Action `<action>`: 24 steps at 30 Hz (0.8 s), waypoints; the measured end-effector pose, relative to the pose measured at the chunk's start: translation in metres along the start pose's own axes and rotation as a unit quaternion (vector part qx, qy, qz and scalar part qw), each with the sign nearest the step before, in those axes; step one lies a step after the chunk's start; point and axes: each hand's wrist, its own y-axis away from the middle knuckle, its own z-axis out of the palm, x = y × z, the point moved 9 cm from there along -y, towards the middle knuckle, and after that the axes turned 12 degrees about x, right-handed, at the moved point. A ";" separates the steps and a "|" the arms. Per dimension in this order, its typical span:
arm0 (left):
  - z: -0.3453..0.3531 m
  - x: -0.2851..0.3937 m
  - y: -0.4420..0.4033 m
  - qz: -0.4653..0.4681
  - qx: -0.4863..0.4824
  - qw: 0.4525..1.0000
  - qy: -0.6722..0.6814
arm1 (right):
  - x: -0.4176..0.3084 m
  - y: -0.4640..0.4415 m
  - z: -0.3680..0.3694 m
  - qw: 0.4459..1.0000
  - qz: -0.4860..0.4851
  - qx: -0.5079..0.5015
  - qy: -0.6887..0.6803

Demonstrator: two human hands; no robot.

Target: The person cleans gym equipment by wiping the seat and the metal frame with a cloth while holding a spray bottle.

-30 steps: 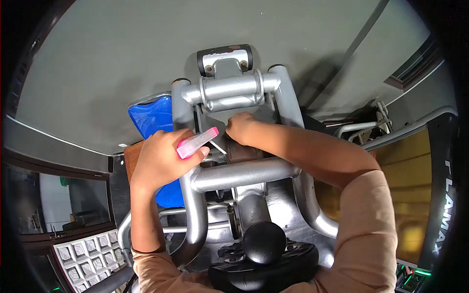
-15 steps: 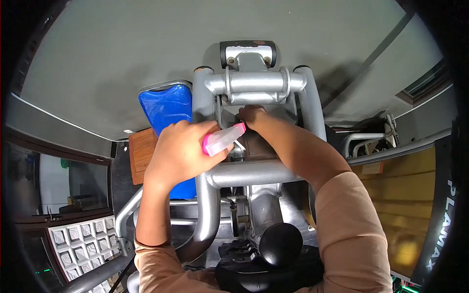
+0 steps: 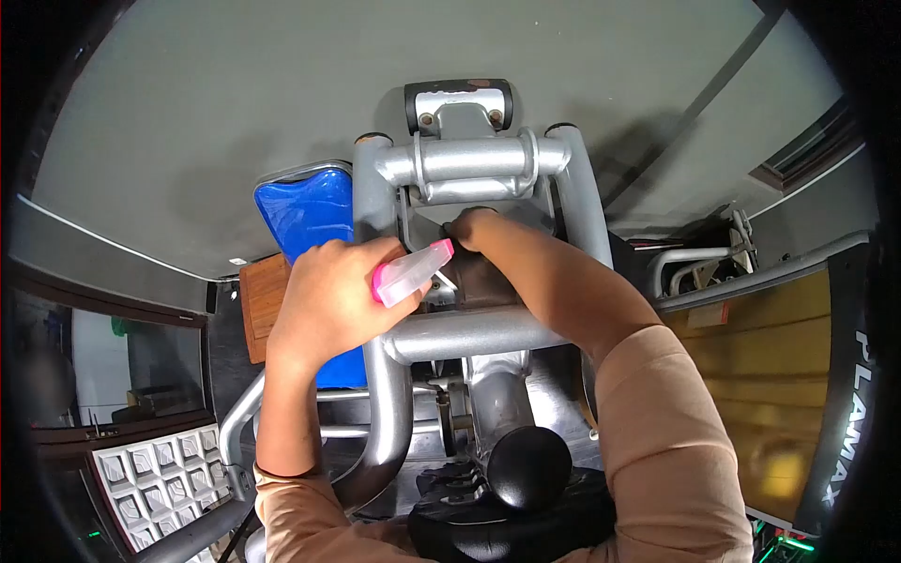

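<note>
My left hand (image 3: 343, 291) is closed around a spray bottle whose pink and clear-white spray head (image 3: 413, 274) sticks out beyond the thumb side; its lower part is hidden by the hand. Ahead of it my right hand (image 3: 472, 228) reaches inside the silver frame of a gym machine (image 3: 474, 161). Its fingers are curled down against a dark surface (image 3: 483, 281) behind the lower crossbar (image 3: 469, 335). Something dark shows at the fingertips, but I cannot make out what it is.
A blue seat pad (image 3: 310, 211) and a brown wooden board (image 3: 263, 305) lie left of the frame. A black round end cap (image 3: 529, 467) points up near my body. White patterned panels (image 3: 164, 479) lean at lower left, and a black PLAMAX banner (image 3: 849, 375) hangs at right.
The whole view has shifted slightly, so the machine sits further left. My left hand still grips the spray bottle, and my right hand stays inside the frame with little change in pose.
</note>
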 end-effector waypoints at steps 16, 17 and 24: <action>0.000 0.000 0.000 -0.011 -0.004 1.000 -0.011 | -0.030 0.023 -0.024 0.982 0.017 -0.177 0.055; 0.000 0.000 0.000 -0.013 -0.008 1.000 -0.011 | -0.033 0.028 -0.026 0.983 0.016 -0.177 0.056; -0.002 0.003 -0.002 -0.012 0.007 1.000 -0.008 | -0.033 0.070 -0.068 0.992 -0.060 -0.094 0.053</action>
